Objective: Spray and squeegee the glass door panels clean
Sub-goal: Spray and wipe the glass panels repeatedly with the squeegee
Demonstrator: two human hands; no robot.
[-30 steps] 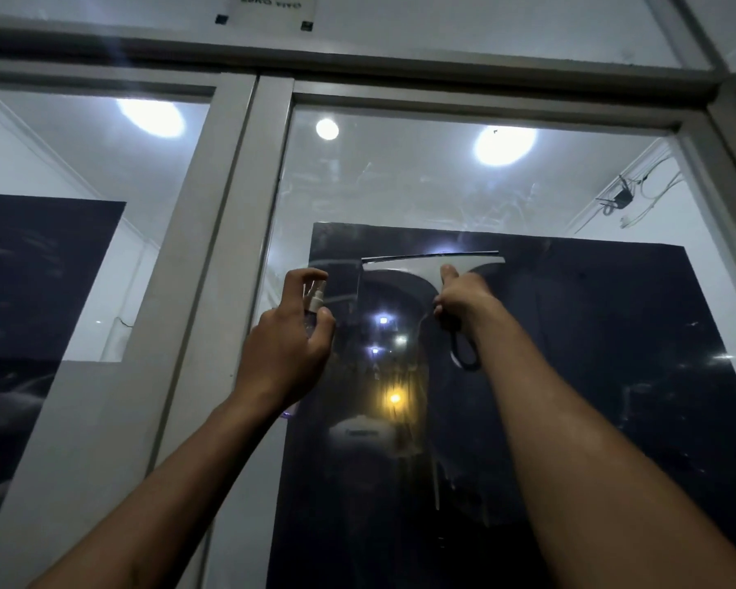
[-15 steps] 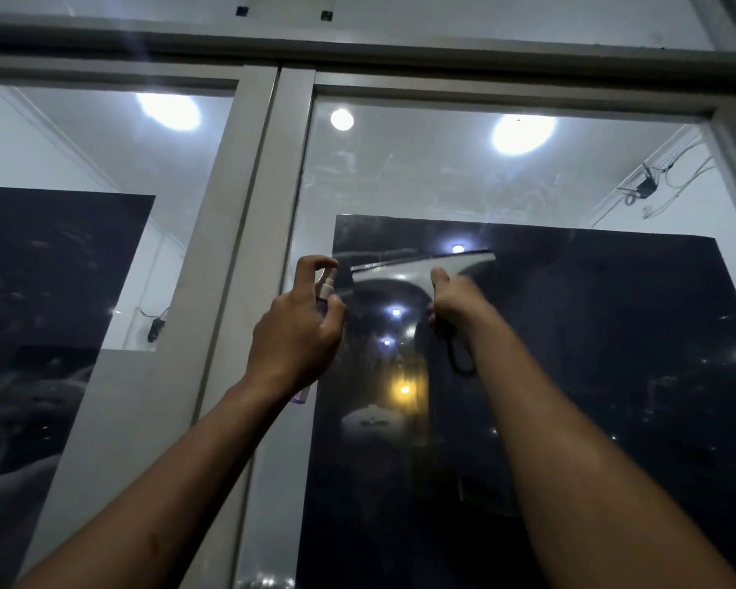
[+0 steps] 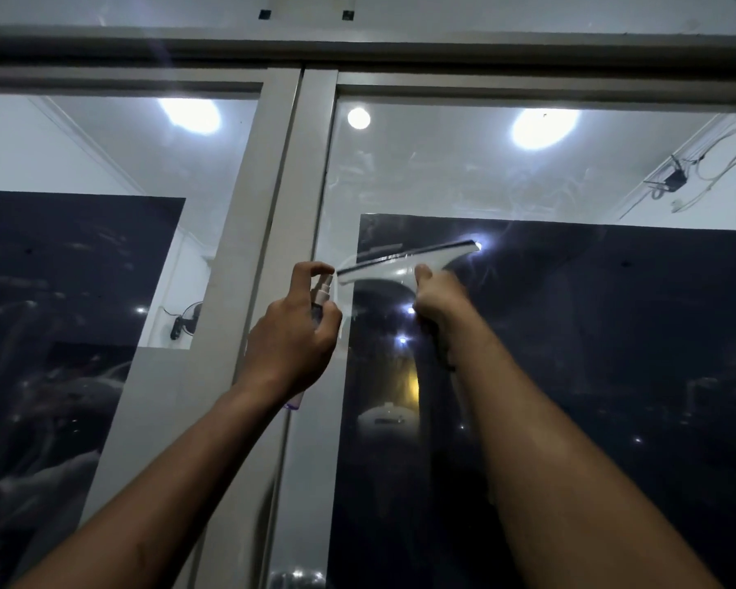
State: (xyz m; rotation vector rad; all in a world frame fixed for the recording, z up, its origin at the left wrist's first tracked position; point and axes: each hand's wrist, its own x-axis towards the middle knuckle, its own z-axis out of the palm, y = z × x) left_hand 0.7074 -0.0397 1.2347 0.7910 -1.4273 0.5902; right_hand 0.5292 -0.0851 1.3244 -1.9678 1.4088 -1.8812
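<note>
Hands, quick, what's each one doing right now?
Left hand: holding the spray bottle.
Right hand: holding the squeegee.

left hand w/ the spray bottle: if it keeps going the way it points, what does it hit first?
Probably the right door's glass near its left edge, beside the squeegee. The left hand aims the spray bottle there; depth is unclear.

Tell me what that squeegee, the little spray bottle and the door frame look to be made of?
Squeegee: seemingly white glossy plastic, with a dark strip, probably rubber, along its edge. Spray bottle: see-through, likely plastic, purplish at its base; mostly hidden in the left hand. Door frame: pale, matte and smooth, perhaps painted metal; hard to tell.
</note>
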